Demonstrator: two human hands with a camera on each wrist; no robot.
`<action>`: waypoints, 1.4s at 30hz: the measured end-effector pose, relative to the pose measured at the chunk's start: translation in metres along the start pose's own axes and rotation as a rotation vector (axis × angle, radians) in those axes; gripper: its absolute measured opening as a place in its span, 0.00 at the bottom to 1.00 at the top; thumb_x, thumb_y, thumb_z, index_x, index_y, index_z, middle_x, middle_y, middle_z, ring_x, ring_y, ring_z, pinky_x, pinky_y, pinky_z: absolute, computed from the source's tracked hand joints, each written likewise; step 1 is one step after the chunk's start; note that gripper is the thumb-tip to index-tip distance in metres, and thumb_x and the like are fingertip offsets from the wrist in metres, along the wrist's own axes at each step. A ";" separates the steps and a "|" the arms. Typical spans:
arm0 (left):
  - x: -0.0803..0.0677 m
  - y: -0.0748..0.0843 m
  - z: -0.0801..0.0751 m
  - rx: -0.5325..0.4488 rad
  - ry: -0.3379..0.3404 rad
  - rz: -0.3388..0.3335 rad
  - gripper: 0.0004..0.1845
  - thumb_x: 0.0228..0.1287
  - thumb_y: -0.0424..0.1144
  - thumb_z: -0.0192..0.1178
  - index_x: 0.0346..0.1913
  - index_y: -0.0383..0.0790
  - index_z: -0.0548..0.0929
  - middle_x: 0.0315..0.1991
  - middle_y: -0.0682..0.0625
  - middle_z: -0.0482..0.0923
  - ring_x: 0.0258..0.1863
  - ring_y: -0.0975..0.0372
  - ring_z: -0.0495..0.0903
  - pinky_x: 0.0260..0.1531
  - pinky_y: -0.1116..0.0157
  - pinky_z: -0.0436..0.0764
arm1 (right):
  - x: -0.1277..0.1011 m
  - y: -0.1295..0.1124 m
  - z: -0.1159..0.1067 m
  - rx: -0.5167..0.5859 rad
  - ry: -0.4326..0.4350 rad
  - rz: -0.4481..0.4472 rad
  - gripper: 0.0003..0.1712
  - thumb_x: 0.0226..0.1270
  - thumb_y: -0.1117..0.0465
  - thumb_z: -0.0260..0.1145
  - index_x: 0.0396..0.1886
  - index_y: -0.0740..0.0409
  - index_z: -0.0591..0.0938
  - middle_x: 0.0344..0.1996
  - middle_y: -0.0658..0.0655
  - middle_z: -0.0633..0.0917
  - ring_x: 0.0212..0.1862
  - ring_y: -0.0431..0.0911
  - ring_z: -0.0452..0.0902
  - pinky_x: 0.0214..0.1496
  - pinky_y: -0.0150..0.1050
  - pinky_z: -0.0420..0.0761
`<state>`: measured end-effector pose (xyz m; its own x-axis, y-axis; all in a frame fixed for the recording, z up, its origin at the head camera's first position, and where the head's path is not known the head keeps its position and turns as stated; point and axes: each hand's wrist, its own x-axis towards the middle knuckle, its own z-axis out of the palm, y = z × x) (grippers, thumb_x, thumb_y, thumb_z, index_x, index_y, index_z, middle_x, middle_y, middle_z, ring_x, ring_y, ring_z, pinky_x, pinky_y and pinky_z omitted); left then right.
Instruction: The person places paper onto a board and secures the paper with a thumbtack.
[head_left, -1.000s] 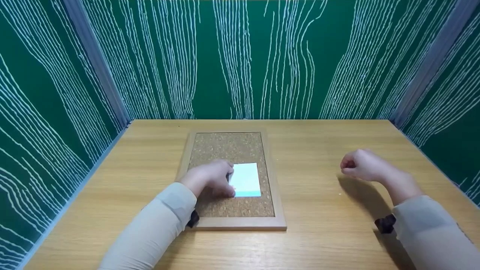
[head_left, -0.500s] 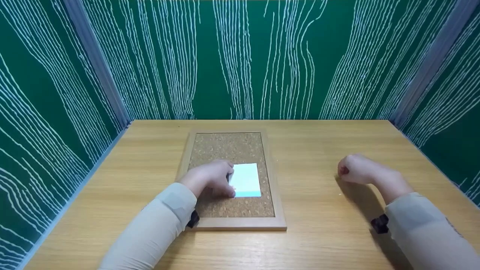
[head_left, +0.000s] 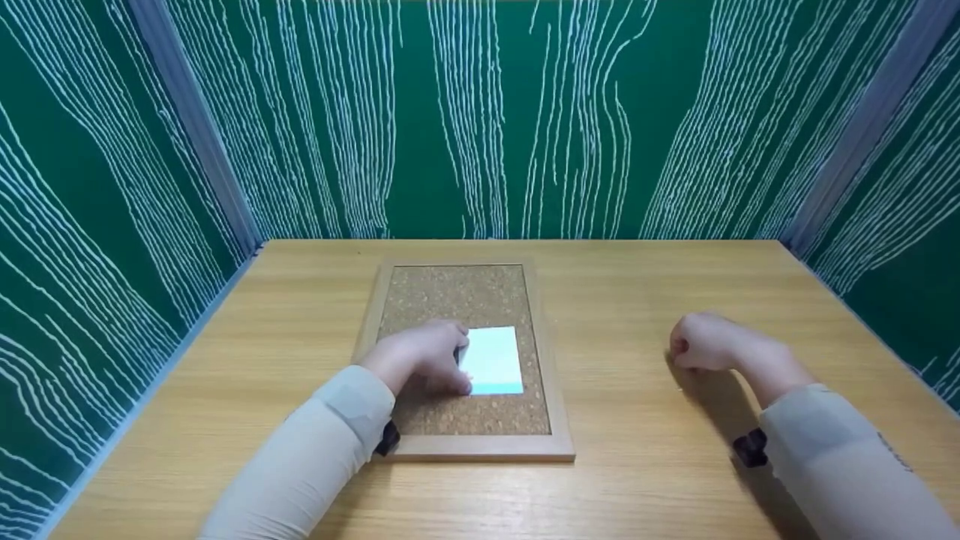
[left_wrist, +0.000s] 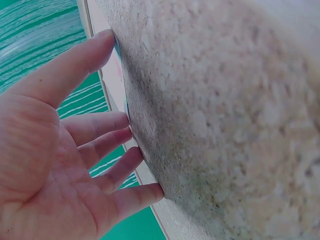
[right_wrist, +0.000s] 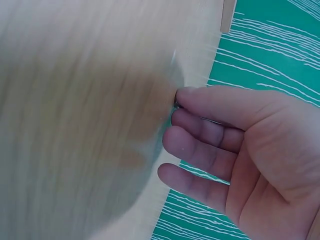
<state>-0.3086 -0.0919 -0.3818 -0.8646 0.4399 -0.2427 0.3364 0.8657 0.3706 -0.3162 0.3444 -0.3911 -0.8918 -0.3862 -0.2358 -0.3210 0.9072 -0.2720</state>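
A pale, square piece of paper [head_left: 493, 360] lies on the lower right part of a framed corkboard [head_left: 459, 292]. My left hand [head_left: 424, 352] is at the paper's left edge, thumb near its front corner and fingers near the back one. In the left wrist view the left hand [left_wrist: 60, 145] has its fingers spread, tips resting on paper and cork. To the right of the board, my right hand [head_left: 709, 343] hangs low over the table. Seen from its wrist, the right hand [right_wrist: 240, 145] pinches a small dark piece [right_wrist: 176, 98] between thumb and index finger, mostly hidden.
The corkboard's wooden frame [head_left: 480, 448] lies flat on a light wooden table [head_left: 622, 465]. Green walls [head_left: 442, 150] with white wavy lines enclose the back and sides. A tiny white speck [head_left: 680, 388] lies near my right hand.
My right hand has moved a little left and toward me above the table, its fingers still curled. My left hand, the paper and the corkboard have kept their places.
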 end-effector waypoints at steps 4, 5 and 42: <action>0.000 0.000 0.000 0.001 0.002 -0.001 0.38 0.52 0.51 0.78 0.66 0.42 0.78 0.67 0.48 0.72 0.55 0.54 0.74 0.58 0.53 0.74 | 0.000 -0.001 0.000 0.033 0.000 0.010 0.06 0.65 0.68 0.66 0.28 0.56 0.84 0.23 0.50 0.79 0.25 0.44 0.74 0.27 0.39 0.74; 0.000 0.001 0.000 0.012 0.001 0.009 0.35 0.52 0.51 0.78 0.62 0.41 0.80 0.67 0.47 0.72 0.55 0.53 0.74 0.57 0.53 0.75 | -0.001 -0.001 0.000 0.037 0.006 0.003 0.05 0.65 0.67 0.67 0.29 0.57 0.84 0.24 0.50 0.80 0.25 0.44 0.75 0.27 0.39 0.75; 0.004 -0.002 0.001 0.044 -0.011 0.040 0.17 0.53 0.52 0.77 0.32 0.45 0.82 0.72 0.49 0.69 0.65 0.51 0.71 0.60 0.53 0.74 | -0.017 0.017 -0.019 -0.004 0.152 -0.129 0.12 0.66 0.70 0.69 0.48 0.61 0.88 0.51 0.65 0.85 0.57 0.66 0.78 0.57 0.64 0.76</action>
<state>-0.3122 -0.0919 -0.3841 -0.8459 0.4771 -0.2385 0.3874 0.8569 0.3401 -0.3125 0.3691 -0.3739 -0.8812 -0.4696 -0.0556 -0.4362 0.8527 -0.2874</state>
